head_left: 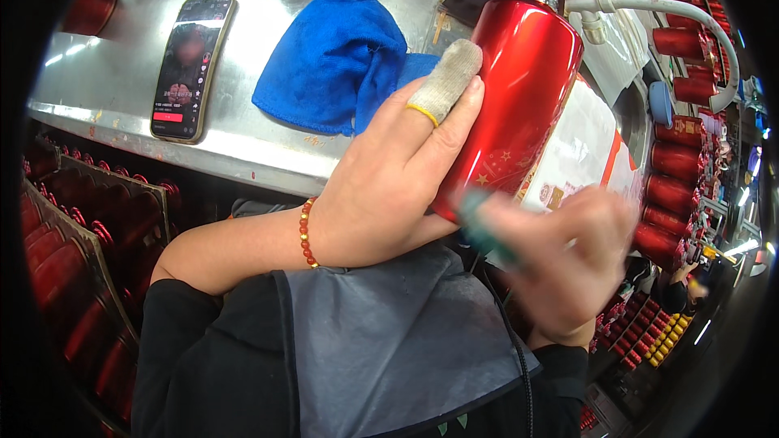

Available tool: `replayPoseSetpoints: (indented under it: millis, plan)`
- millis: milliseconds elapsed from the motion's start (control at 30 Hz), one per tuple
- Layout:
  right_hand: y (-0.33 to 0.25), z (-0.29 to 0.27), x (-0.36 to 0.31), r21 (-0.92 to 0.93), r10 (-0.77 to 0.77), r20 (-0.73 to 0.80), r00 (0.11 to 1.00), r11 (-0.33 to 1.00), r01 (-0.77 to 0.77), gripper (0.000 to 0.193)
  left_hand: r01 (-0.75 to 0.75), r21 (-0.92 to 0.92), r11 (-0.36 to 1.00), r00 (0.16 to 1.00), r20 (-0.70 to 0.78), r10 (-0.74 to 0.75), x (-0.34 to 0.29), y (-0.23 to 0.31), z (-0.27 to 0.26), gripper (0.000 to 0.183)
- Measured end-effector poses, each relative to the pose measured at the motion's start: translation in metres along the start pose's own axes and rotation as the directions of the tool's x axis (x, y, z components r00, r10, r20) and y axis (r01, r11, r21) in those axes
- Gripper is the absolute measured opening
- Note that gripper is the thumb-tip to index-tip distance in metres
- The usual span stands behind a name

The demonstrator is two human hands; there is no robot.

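Observation:
My left hand lies along the side of a glossy red bottle and holds it at a tilt. The bottle has a bare silvery neck at its upper end and gold stars and fine lines printed near its lower end. A beige cloth finger sleeve with a yellow rim covers one finger of this hand, and a beaded bracelet circles the wrist. At the bottle's lower end my right hand, blurred by motion, is closed on a dark green thing against or close to the surface; its kind is too smeared to make out.
A blue cloth and a phone with a lit screen lie on the metal table. White paper with an orange stripe sits right of the bottle. A pale pipe curves near rows of red containers. Racks stand left.

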State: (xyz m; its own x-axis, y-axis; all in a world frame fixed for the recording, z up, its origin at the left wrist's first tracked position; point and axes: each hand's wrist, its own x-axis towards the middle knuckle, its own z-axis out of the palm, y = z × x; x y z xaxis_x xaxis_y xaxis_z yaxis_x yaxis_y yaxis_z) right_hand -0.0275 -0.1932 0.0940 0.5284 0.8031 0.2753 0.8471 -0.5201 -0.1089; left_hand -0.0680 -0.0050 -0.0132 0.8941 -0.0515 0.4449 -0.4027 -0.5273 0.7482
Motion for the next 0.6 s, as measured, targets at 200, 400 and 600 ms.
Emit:
replayPoseSetpoints:
  millis: [200, 400, 600]
  plan:
    - [-0.003, 0.012, -0.008, 0.361, -0.125, 0.078, 0.989, 0.929, 0.089, 0.045, 0.002, -0.029, 1.0, 0.999, 0.044, -0.001, -0.002, -0.012, -0.001, 0.102]
    - [0.054, 0.013, 0.014, 0.648, 0.496, 0.138, 0.857, 0.61, -0.457, 0.023, 0.114, -0.172, 0.978, 0.981, 0.173, -0.084, -0.007, -0.02, -0.002, 0.115]
    - [0.094, 0.006, 0.051, 0.535, 0.54, -0.097, 0.836, 0.737, -0.414, 0.02, 0.053, -0.136, 0.989, 0.98, 0.2, -0.025, -0.003, -0.027, -0.01, 0.11]
